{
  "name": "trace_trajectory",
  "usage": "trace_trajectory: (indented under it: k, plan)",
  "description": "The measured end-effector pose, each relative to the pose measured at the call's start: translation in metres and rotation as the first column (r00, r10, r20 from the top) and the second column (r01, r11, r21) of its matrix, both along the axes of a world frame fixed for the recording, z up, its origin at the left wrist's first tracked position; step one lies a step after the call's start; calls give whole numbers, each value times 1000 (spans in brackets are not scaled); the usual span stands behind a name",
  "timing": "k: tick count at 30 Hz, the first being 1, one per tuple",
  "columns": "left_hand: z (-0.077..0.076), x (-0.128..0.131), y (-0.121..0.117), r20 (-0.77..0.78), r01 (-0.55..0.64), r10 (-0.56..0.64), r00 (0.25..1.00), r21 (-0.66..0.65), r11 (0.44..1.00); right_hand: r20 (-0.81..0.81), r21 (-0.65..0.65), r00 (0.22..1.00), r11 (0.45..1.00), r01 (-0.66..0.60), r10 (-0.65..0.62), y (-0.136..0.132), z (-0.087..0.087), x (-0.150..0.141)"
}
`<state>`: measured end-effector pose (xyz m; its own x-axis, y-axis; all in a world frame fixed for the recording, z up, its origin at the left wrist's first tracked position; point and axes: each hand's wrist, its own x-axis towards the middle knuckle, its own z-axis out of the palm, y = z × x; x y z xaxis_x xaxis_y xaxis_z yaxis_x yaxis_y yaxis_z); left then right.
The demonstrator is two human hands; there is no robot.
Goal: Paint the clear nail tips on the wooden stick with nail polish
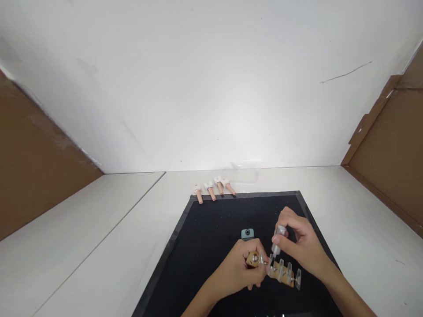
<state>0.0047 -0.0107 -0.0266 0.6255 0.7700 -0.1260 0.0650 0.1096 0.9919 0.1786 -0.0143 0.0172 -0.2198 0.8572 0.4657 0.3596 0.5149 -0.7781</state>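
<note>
My left hand [240, 266] is closed around the near-left end of a small wooden nail-tip stand [277, 268]. A rounded tan piece [253, 259] with a shiny metal spot shows between its thumb and fingers. Several clear nail tips [280, 270] stand in a row along the stand. My right hand [299, 240] pinches the pale, silvery cap of a nail polish brush [277, 240]. The cap is tilted, and its dark brush points down at one of the clear tips nearest my left hand. Whether the bristles touch that tip, I cannot tell.
A black mat [205, 246] lies under both hands on the white table [145, 229]. Just beyond my left hand is a teal block [247, 234] with a dark round spot. Several flesh-coloured finger-shaped pieces [211, 192] with white ends lie along the mat's far edge, near a clear tray [246, 175].
</note>
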Motion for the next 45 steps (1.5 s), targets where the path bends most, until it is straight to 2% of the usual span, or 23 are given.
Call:
trace_trajectory:
  k: [2, 4, 11, 14, 16, 19, 21, 23, 26, 28, 30, 32, 34, 37, 40, 45]
  plan:
    - [1, 1, 1, -18, -4, 4, 1000, -3, 1000, 22, -18, 997, 997, -70, 71, 0, -1, -1]
    - [2, 2, 1, -39, -15, 14, 999, -16, 1000, 55, -21, 996, 997, -75, 76, 0, -2, -2]
    - [0, 0, 0, -46, -26, 25, 999, -9, 1000, 84, 74, 982, 984, 161, -167, 2, -1, -2]
    - [0, -1, 0, -41, -18, 18, 999, -4, 1000, 39, 95, 978, 975, 199, -203, 2, 1, -1]
    - [0, -1, 0, -31, -13, 12, 999, -10, 1000, 19, 74, 990, 988, 139, -141, 1, 0, 0]
    - [0, 0, 1, -21, -6, 6, 1000, -10, 1000, 23, 32, 1000, 999, -21, 21, 0, -1, 0]
    - [1, 0, 1, -23, -7, 7, 1000, -9, 1000, 48, 23, 997, 998, -66, 65, 1, -2, -2]
    - [1, 1, 2, -20, -14, 14, 1000, -16, 1000, 74, 24, 997, 999, -27, 25, 1, -4, -3]
    - [0, 0, 2, 7, -22, 23, 1000, -48, 999, 69, 46, 992, 993, 107, -110, 3, -5, -2]
    - [-1, -1, 1, 39, -17, 21, 999, -85, 996, 26, 44, 981, 980, 193, -194, 4, -6, 0]
    - [-4, -2, 2, 80, -3, 14, 997, -138, 990, -64, -12, 975, 978, 210, -211, 4, -6, 2]
    - [-8, -3, 3, 138, 19, 7, 990, -188, 982, -208, -111, 967, 986, 129, -150, 4, -6, 3]
    - [-13, -4, 4, 216, 46, 3, 976, -223, 974, -375, -193, 925, 981, -12, -63, 4, -6, 3]
    - [-19, -5, 5, 320, 84, 4, 947, -261, 962, -526, -241, 850, 953, -185, 33, 3, -6, 1]
    - [-19, -5, 5, 363, 102, 12, 932, -294, 950, -538, -245, 836, 929, -279, 109, 1, -6, -2]
    - [-17, -6, 5, 394, 127, 7, 919, -313, 941, -472, -200, 863, 932, -303, 179, -2, -9, -5]
